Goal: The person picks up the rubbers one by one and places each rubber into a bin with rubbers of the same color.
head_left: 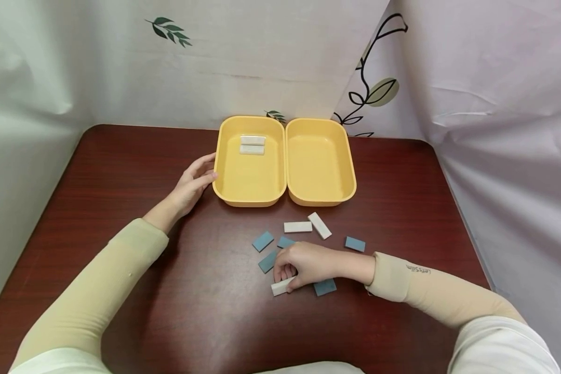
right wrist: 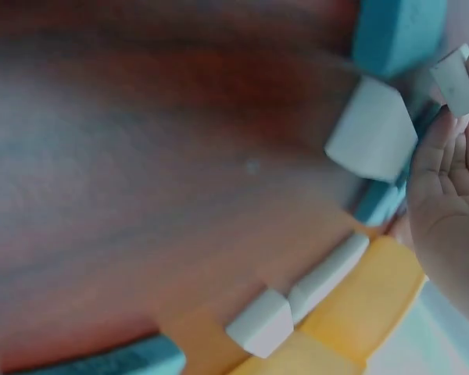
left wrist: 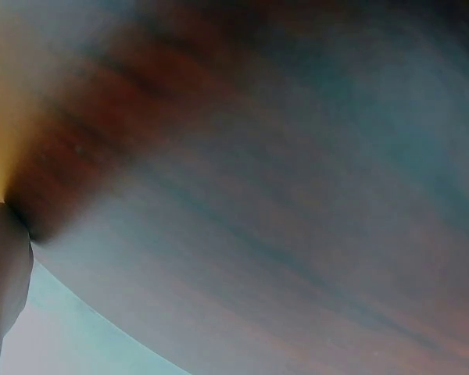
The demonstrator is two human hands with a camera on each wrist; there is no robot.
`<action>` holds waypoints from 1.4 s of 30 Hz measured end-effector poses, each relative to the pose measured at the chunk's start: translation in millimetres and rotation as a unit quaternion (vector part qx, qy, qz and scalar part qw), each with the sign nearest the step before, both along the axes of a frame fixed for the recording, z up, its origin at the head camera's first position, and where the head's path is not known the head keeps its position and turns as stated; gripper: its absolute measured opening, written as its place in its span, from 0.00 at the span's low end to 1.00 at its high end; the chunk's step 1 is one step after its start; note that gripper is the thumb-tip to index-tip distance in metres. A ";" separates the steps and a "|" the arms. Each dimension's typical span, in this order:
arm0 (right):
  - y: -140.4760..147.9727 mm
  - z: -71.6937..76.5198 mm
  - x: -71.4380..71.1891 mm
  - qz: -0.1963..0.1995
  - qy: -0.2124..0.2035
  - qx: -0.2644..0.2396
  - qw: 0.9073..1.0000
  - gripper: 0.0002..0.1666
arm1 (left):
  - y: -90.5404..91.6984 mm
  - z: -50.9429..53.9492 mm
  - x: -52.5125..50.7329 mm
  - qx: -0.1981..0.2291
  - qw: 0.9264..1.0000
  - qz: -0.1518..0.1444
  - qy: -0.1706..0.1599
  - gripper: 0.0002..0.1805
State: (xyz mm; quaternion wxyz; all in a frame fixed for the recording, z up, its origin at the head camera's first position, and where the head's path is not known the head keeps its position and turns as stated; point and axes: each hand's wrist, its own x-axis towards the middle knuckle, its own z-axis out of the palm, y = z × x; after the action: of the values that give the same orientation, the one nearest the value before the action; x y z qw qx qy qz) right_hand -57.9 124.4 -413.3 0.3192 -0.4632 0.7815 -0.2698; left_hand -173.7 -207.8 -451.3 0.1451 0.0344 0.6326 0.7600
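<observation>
My right hand [head_left: 304, 265] pinches a white block [head_left: 282, 286] between thumb and fingertips, low over the table. In the right wrist view the same held block [right wrist: 454, 82] shows at the upper right edge, with another white block [right wrist: 373, 131] near it. Around this hand lie several blue blocks [head_left: 263, 241]. Beyond it are two white blocks [head_left: 297, 227] on the table. My left hand [head_left: 190, 187] rests against the left side of a yellow tray [head_left: 250, 200], its fingers fairly straight. Two white blocks [head_left: 252, 149] lie side by side in that tray.
A second yellow tray [head_left: 321, 196] stands directly to the right of the first, near the back edge of the dark red table [head_left: 121, 171]. A blue block [head_left: 355, 244] lies above my right wrist, another below it. White patterned curtains [head_left: 262, 62] surround the table.
</observation>
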 end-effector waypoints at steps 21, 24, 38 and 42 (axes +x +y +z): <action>0.2 42.9 -56.6 -0.074 0.001 -0.059 0.996 0.13 | -0.1 -0.2 -0.5 -0.010 1.000 -0.004 0.003 0.34; -0.8 48.6 -65.7 -0.087 0.003 -0.060 0.994 0.13 | 0.1 -0.6 -0.6 -0.006 1.000 -0.003 0.002 0.34; -2.9 63.0 -103.4 -0.125 0.024 -0.074 0.989 0.11 | -0.5 -0.2 -0.5 -0.010 1.000 -0.006 0.001 0.34; -4.8 69.8 -113.2 -0.140 0.032 -0.066 0.987 0.10 | -0.5 -0.2 -0.1 -0.011 1.000 -0.006 0.001 0.34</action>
State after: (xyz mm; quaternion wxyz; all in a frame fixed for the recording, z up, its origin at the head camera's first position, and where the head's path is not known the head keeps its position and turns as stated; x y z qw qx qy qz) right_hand -171.1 119.7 -343.5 0.2217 -0.3773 0.8290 -0.3482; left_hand -173.8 -208.3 -451.5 0.1493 0.0373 0.6407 0.7522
